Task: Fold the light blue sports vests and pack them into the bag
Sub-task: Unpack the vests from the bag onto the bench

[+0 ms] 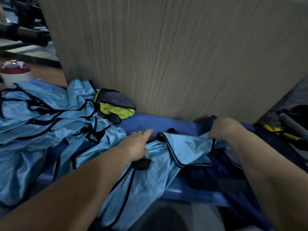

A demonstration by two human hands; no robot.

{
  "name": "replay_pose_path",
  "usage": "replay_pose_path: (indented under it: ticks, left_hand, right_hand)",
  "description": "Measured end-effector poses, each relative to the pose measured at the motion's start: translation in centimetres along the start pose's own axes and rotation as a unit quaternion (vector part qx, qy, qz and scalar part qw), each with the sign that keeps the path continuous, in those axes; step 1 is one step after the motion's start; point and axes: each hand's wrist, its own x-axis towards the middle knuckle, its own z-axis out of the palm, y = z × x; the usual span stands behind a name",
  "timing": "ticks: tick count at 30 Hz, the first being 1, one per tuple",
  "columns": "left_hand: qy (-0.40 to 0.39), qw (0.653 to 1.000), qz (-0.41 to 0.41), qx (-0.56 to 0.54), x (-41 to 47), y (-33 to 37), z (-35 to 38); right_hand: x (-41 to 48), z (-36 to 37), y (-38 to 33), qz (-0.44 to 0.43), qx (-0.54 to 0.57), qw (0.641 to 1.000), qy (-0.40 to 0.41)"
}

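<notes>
A light blue vest (186, 147) lies across the blue table (150, 122). The left grip (138, 144) rests spread on it; the right grip (223, 129) pinches its right edge over the dark bag (216, 177). More vests (41, 114) are heaped far left.

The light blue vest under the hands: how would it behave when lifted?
The vest would probably hang limp, since it already lies in soft folds. Its sheen suggests slippery fabric that may slide off the blue bench. It looks thin, so likely light.

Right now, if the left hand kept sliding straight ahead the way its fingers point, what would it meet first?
Probably the black strap loop just past the left hand, then bare blue bench and the wood-grain panel. Depth is uncertain.
</notes>
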Motion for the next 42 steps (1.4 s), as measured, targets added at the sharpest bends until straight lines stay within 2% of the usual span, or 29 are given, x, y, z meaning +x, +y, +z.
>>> replay_pose_path:
  ticks: [3,5,8,13,17,19,22,23,25,27,28,29,31,38,42]
  left_hand:
    - [-0.009,0.997,-0.067,0.027,0.9,0.6,0.2]
    - [-0.032,0.994,-0.093,0.039,1.4,0.8,0.1]
    - [-0.031,0.995,-0.095,0.025,2.5,1.1,-0.3]
    - [0.062,0.997,-0.047,0.014,4.7,2.9,-2.1]
    - [0.038,0.995,-0.071,0.062,5.0,3.5,-1.0]
    - [0.030,0.994,-0.092,0.047,4.5,3.3,-0.3]
    - [0.063,0.992,-0.108,0.020,2.8,2.4,-0.1]
    - [0.072,0.991,-0.113,0.017,1.9,2.2,-0.3]
    - [0.071,0.989,-0.125,0.017,-0.3,1.8,-0.8]
    - [-0.006,0.989,-0.139,0.053,-2.8,1.7,-1.4]
    - [-0.058,0.985,-0.138,0.083,-3.8,1.7,-1.4]
    - [-0.101,0.980,-0.135,0.105,-4.8,1.7,-1.4]
    - [-0.132,0.976,-0.131,0.110,-6.0,1.7,-1.3]
    - [-0.086,0.984,-0.119,0.099,-6.9,1.8,-1.3]
    - [-0.053,0.985,-0.140,0.086,-7.1,0.7,-1.5]
  right_hand:
    - [-5.1,-2.1,1.4,-0.007,0.146,0.981,0.126]
    - [-8.0,-3.1,1.7,-0.029,0.179,0.971,0.153]
    - [-9.2,-3.8,3.1,-0.015,0.176,0.972,0.155]
    - [-7.5,-1.6,6.2,0.065,0.147,0.977,0.141]
    - [-5.1,3.8,6.3,0.076,0.103,0.989,0.072]
    - [-5.2,5.4,5.5,0.063,0.112,0.984,0.121]
    - [-6.7,5.9,2.9,-0.011,0.189,0.958,0.215]
    - [-7.4,6.0,1.8,-0.038,0.212,0.954,0.209]
    - [-8.8,6.4,-0.3,-0.072,0.205,0.970,0.110]
    - [-9.5,7.9,-2.0,-0.087,0.150,0.985,-0.012]
    - [-9.8,8.7,-2.4,-0.088,0.121,0.988,-0.039]
    - [-9.8,9.4,-2.7,-0.087,0.101,0.990,-0.042]
    - [-9.4,10.0,-2.6,-0.083,0.099,0.991,-0.031]
    - [-7.5,6.1,1.4,-0.089,0.127,0.988,-0.027]
    - [-6.9,3.1,3.9,-0.063,0.143,0.986,0.056]
